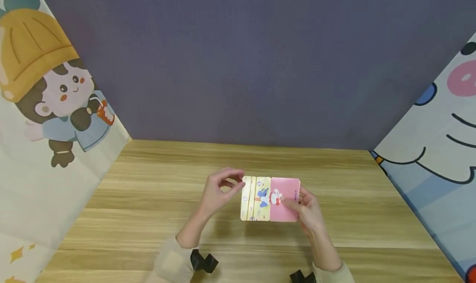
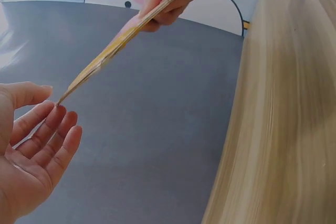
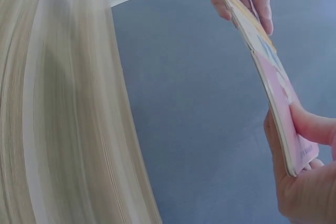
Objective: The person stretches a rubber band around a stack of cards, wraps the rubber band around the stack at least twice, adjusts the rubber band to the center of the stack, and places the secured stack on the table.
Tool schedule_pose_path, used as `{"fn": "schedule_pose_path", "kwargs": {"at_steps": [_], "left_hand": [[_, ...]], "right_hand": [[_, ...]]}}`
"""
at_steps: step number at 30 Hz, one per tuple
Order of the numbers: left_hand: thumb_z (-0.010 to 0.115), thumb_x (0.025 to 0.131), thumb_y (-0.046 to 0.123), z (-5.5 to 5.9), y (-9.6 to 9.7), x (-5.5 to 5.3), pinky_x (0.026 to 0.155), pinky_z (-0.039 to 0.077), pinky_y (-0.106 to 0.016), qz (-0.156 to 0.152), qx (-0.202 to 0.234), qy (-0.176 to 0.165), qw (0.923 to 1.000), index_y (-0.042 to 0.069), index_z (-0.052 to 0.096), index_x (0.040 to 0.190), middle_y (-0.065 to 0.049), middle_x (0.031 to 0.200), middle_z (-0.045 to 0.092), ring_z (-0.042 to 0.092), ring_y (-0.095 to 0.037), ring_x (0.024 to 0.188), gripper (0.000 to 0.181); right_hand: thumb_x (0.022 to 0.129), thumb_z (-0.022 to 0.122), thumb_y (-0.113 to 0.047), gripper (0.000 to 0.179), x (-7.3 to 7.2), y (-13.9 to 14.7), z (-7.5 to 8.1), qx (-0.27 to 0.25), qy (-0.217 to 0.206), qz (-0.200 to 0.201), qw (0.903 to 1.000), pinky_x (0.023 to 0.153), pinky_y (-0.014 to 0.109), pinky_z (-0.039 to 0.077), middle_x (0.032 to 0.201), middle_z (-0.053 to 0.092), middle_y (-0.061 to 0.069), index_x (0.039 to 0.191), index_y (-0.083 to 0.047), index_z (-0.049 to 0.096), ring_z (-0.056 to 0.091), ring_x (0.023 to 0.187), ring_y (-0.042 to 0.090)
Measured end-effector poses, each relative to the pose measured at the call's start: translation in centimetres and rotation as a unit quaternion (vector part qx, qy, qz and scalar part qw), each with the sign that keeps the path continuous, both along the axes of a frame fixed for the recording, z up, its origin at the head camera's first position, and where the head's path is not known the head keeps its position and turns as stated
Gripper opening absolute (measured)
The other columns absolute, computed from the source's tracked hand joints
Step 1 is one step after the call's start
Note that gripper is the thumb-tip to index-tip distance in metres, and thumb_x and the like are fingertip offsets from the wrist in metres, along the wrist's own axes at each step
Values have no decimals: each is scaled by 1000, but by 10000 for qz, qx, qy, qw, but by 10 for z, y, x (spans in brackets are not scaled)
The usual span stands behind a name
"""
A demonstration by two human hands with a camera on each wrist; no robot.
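Note:
A small booklet (image 1: pixel 262 199) is held above the table, with a pink panel on the right and stepped yellow strips on the left. Printed on it are a white character and a blue figure. My right hand (image 1: pixel 311 212) grips the pink end, thumb (image 3: pixel 315 127) on the front and fingers behind. At the yellow end is my left hand (image 1: pixel 221 192). In the left wrist view its fingertips (image 2: pixel 59 109) are at the booklet's edge, while the thumb (image 2: pixel 34 93) stands apart. The right wrist view shows the booklet (image 3: pixel 278 103) edge-on, as thin layers.
The wooden table (image 1: pixel 148 200) lies beneath both hands. A dark grey-blue panel (image 1: pixel 238 68) stands along its back. Cartoon-printed sheets flank it, one with a child in a yellow hat (image 1: pixel 37 55) on the left. Black wrist devices (image 1: pixel 203 261) sit by the sleeves.

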State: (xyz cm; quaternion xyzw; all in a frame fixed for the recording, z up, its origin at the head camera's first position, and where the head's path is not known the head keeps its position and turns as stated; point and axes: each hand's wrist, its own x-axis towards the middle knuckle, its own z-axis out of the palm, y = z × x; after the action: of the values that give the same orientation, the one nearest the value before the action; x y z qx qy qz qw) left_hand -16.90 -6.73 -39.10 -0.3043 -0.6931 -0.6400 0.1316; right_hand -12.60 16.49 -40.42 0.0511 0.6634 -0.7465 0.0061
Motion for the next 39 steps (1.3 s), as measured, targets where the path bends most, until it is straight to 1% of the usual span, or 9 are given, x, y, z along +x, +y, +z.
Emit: {"fn": "schedule_pose_path", "kwargs": {"at_steps": [6,8,17,23,26,30,35,37,39], "left_hand": [[62,74,-13,20,9,13,63,54,-37,106,-34,-357,9993,-12,49,114,-25,93,57,58,-35,77,42],[61,74,-13,22,11,15,63,54,-35,118,-52,-443,9989,-11,47,117,-25,94,57,58,-34,76,45],[61,76,-10,13,18,18,62,54,-34,118,-15,-703,9975,-10,42,123,-24,95,55,57,-30,74,50],[61,76,-10,5,22,23,62,54,-29,72,61,-1141,9934,-9,39,126,-23,93,57,56,-25,73,54],[61,77,-10,0,22,28,62,53,-29,28,45,-1272,9919,-8,39,126,-22,92,58,55,-23,73,53],[60,77,-10,-6,19,34,64,54,-30,-47,65,-1312,9913,-10,39,125,-23,91,58,56,-25,72,52],[58,78,-11,-18,15,38,65,54,-38,-300,195,-1342,9903,-13,37,123,-27,89,57,56,-39,72,50],[58,78,-11,-27,14,38,65,54,-40,-390,272,-1311,9902,-13,36,123,-27,89,57,56,-39,71,50],[58,78,-10,-34,13,38,64,54,-39,-430,327,-1247,9907,-13,37,123,-27,88,57,58,-32,70,50]], "right_hand": [[75,54,13,53,-8,5,4,-90,-2,-23,10000,66,36,54,80,66,2,125,9,38,64,72,19],[75,54,13,53,-11,6,6,-109,-14,-25,9999,66,36,54,80,66,2,125,9,38,64,72,19],[76,54,13,50,-17,6,4,-191,7,-77,9998,68,35,54,80,66,1,124,11,38,64,73,17],[77,53,12,47,-19,6,3,-386,50,-234,9990,69,33,54,81,66,-2,122,12,38,63,74,16],[77,53,12,46,-19,4,2,-503,80,-331,9982,68,32,54,80,66,-1,121,12,39,64,73,16],[77,53,12,41,-16,0,2,-610,104,-444,9971,68,31,54,80,66,-1,116,8,44,64,73,16],[77,53,13,31,-12,-4,0,-664,101,-601,9959,66,31,54,77,66,0,105,0,49,64,71,16],[77,53,13,30,-10,-6,-1,-667,99,-665,9955,66,31,54,77,66,0,103,-2,50,64,71,16],[77,53,13,29,-9,-7,-2,-678,97,-709,9951,66,31,54,76,66,0,102,-3,50,64,70,16]]}}
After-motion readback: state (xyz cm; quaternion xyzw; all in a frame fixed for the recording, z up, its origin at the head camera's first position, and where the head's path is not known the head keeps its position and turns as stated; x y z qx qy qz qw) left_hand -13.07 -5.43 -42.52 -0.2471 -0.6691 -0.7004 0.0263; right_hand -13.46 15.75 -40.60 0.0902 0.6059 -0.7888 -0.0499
